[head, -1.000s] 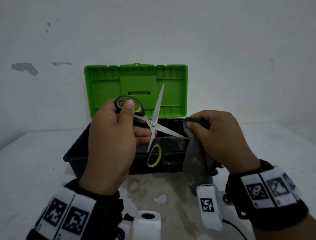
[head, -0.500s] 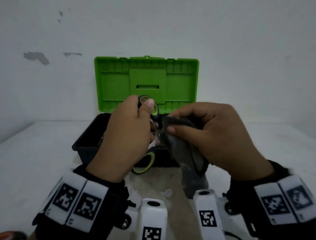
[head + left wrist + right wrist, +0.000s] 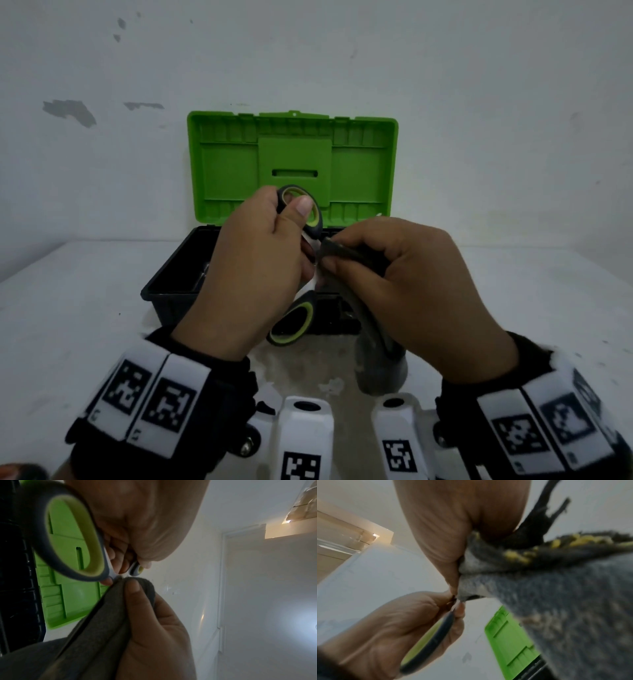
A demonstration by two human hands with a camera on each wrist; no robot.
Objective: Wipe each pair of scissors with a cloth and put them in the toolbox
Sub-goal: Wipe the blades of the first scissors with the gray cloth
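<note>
My left hand [image 3: 260,260] grips a pair of scissors [image 3: 295,318] with dark handles lined in yellow-green, thumb over the upper loop [image 3: 303,209]. The lower loop [image 3: 72,534] hangs below the hand. My right hand [image 3: 404,284] pinches a grey cloth [image 3: 376,353] folded around the blades near the pivot, so the blades are hidden. The cloth [image 3: 96,626] hangs down under the right hand [image 3: 154,628]. In the right wrist view the cloth [image 3: 556,601] fills the right side beside the left hand [image 3: 393,628]. Behind both hands stands the toolbox [image 3: 171,284], black with its green lid [image 3: 294,164] raised.
The toolbox rests on a white table [image 3: 68,325] against a pale wall [image 3: 479,102]. A worn stained patch [image 3: 308,370] marks the table in front of the box. Something metallic shows dimly inside the box at its left [image 3: 203,274].
A second ago the blades were spread and bare, with the cloth at one blade's tip. Since then the right hand slid the cloth up to the pivot, and both hands came together.
</note>
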